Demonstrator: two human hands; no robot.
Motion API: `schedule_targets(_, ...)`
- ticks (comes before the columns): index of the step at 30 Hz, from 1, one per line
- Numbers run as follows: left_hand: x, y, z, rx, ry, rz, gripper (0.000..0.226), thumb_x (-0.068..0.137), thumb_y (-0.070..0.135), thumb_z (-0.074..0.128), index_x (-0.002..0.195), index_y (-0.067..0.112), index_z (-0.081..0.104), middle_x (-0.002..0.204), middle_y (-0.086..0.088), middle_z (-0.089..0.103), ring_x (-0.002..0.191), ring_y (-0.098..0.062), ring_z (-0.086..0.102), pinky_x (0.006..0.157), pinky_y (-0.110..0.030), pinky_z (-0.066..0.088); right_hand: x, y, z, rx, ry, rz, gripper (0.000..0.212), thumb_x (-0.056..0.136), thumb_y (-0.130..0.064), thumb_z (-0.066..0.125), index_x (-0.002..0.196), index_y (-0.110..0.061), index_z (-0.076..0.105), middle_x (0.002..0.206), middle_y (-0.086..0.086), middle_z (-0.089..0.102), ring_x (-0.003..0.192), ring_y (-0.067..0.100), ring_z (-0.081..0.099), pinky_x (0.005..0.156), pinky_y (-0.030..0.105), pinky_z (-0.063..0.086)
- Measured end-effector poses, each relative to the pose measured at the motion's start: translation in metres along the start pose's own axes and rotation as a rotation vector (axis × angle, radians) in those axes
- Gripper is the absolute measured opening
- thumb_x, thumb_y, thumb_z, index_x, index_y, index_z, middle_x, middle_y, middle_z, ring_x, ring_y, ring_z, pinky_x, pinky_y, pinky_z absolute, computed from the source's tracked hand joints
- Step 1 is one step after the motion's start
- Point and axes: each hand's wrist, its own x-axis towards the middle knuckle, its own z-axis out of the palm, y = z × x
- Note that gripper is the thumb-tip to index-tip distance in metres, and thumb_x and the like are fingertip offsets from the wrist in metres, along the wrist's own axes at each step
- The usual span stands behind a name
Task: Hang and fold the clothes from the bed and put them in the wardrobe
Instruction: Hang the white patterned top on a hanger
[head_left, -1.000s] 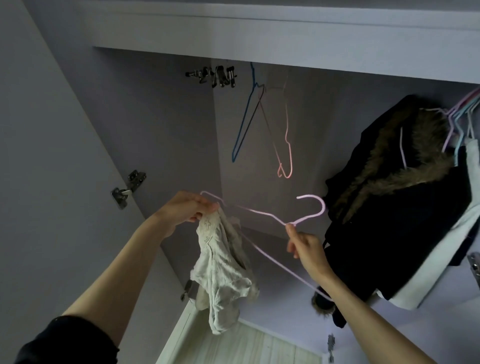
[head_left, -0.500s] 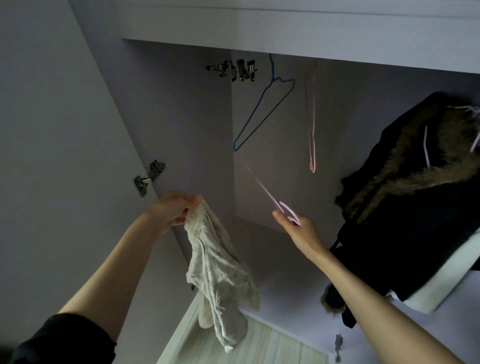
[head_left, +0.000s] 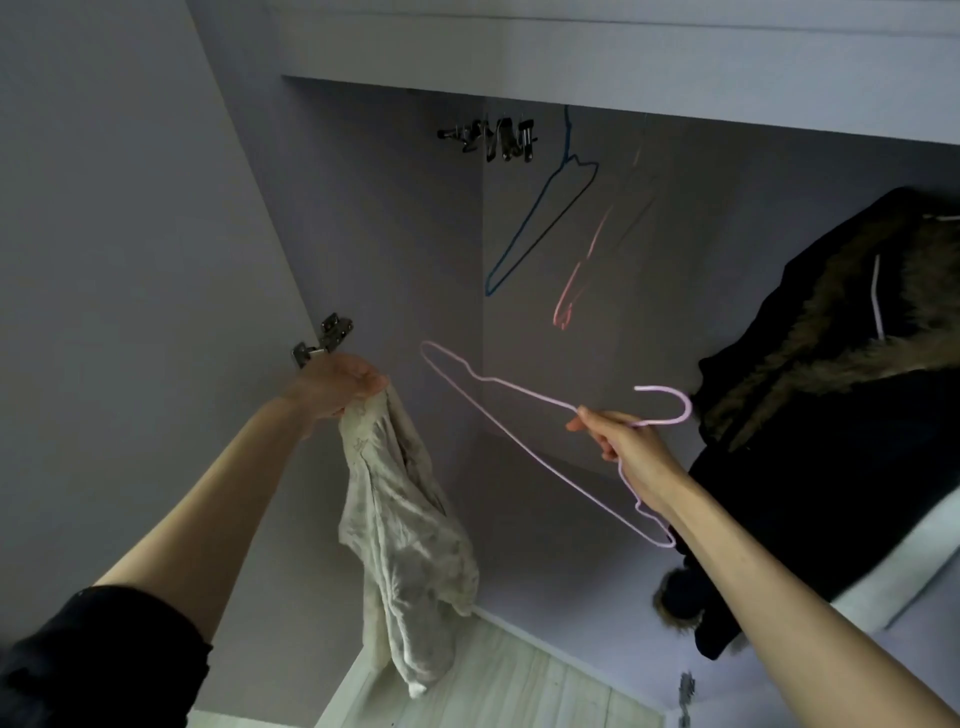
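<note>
The head view looks up into the open wardrobe (head_left: 395, 270). The person's left hand (head_left: 340, 385) is raised near the left wall, its fingers curled round the top of a cream garment (head_left: 402, 530), which hangs down bunched and twisted below the fist. The right hand (head_left: 626, 449) is raised too, well apart from the left, and pinches a pink wire hanger (head_left: 511, 423) at the neck just below its hook. The hanger lies tilted, its hook towards the dark fur-trimmed coat (head_left: 831, 415) on the right and one shoulder end pointing towards the left hand. That end is near the garment but not touching it; the garment is not on the hanger.

Higher in the wardrobe a blue hanger (head_left: 540, 223) and a blurred reddish hanger (head_left: 582, 275) hang bare. The rail itself is hidden behind the wardrobe's top edge. A metal hinge (head_left: 324, 340) shows just above the left hand, and a cluster of metal clips (head_left: 493, 137) hangs near the top.

The step in hand appears to be dressing the hanger: one piece of clothing has reached the wardrobe and must be put on the pink hanger before it can be hung. The next move likely calls for bringing the two hands together, finding the garment's neck or a shoulder opening in the bunched cloth, and slipping a hanger end into it. The twisted fabric may need opening out first, or the wire could catch in a fold.
</note>
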Motion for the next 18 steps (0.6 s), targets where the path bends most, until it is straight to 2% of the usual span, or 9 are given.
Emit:
schedule_targets(3,-0.001,0.0,-0.006,0.031,0.096,0.093,0.005,0.084,0.01,0.068,0.082,0.007,0.065,0.068,-0.002,0.055,0.063,-0.013,0.05,0.058,-0.019,0.04,-0.001,-0.006,-0.006,-0.027,-0.048,-0.024,0.029,0.089,-0.025,0.061,0.061,-0.018,0.065,0.049,-0.013,0.041,0.061,0.01,0.036,0.063,0.025,0.031)
schedule_targets(6,-0.003,0.003,-0.008,0.033,0.125,0.151,0.004,0.084,0.01,0.068,0.083,0.007,0.066,0.075,-0.005,0.058,0.072,-0.015,0.052,0.069,-0.024,0.042,-0.001,-0.01,-0.01,-0.076,-0.148,-0.034,0.036,0.089,-0.027,0.06,0.054,-0.019,0.061,0.057,-0.004,0.047,0.066,0.015,0.039,0.07,0.028,0.034)
schedule_targets(8,-0.004,0.008,-0.008,0.038,0.138,0.184,0.004,0.084,0.011,0.068,0.083,0.009,0.065,0.074,-0.002,0.057,0.072,-0.014,0.051,0.066,-0.018,0.041,0.0,-0.013,-0.01,-0.13,-0.215,-0.028,0.037,0.09,-0.028,0.059,0.053,-0.019,0.062,0.06,-0.004,0.053,0.067,0.013,0.044,0.073,0.029,0.037)
schedule_targets(10,-0.005,0.011,-0.009,0.077,0.171,0.224,0.005,0.084,0.013,0.069,0.085,0.01,0.066,0.073,0.001,0.057,0.066,-0.008,0.051,0.056,-0.005,0.038,0.0,-0.018,-0.009,-0.181,-0.266,-0.035,0.037,0.09,-0.028,0.059,0.054,-0.019,0.063,0.059,-0.006,0.055,0.064,0.011,0.047,0.073,0.027,0.039)
schedule_targets(13,-0.007,0.015,-0.01,0.198,0.215,0.304,0.007,0.085,0.017,0.068,0.085,0.01,0.065,0.07,0.005,0.056,0.062,-0.001,0.048,0.049,-0.004,0.034,-0.002,-0.027,-0.01,-0.187,-0.305,-0.056,0.034,0.091,-0.027,0.058,0.058,-0.019,0.064,0.056,-0.007,0.053,0.062,0.009,0.047,0.067,0.021,0.04)
schedule_targets(18,-0.012,0.027,-0.002,0.273,0.221,0.398,0.009,0.085,0.019,0.068,0.084,0.011,0.067,0.069,0.002,0.059,0.059,-0.004,0.051,0.058,-0.016,0.04,-0.006,-0.04,0.007,-0.247,-0.294,-0.095,0.031,0.091,-0.026,0.059,0.062,-0.016,0.064,0.053,-0.006,0.05,0.05,0.004,0.043,0.05,0.011,0.035)
